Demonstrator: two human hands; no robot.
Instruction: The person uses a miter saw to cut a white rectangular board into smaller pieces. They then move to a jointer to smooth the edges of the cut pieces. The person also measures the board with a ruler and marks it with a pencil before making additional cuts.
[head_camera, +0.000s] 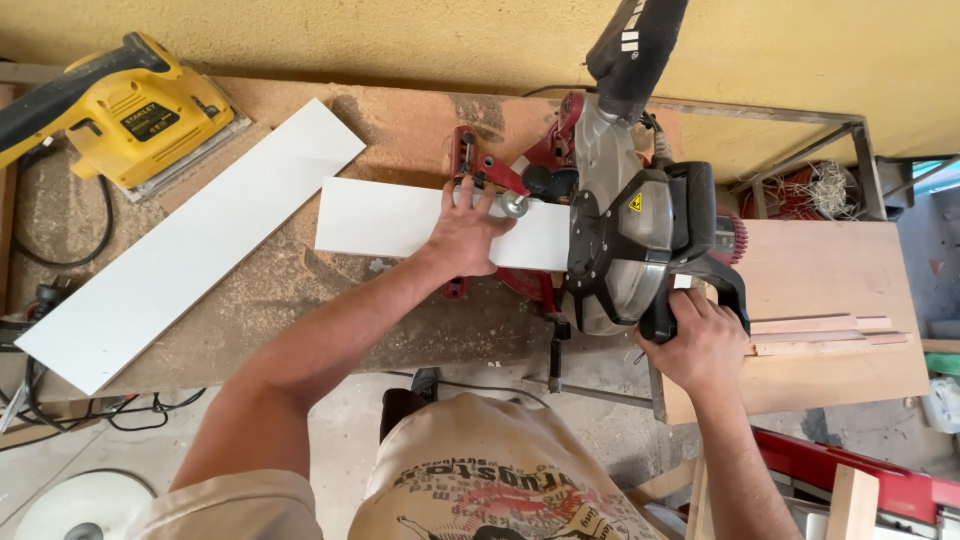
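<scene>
Our right hand (703, 345) grips the saw handle (700, 285); our left hand (468, 235) presses flat on the white board (385, 217), lying sideways left of the saw.

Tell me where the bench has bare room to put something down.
Free: the sawdust strip between the long white board and the short board; the plywood sheet above the wood strips. Crowded: around the mitre saw, where both hands work.

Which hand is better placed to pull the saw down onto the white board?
Probably the right hand: it grips the saw handle. The left hand lies flat on the board, away from the handle.
</scene>
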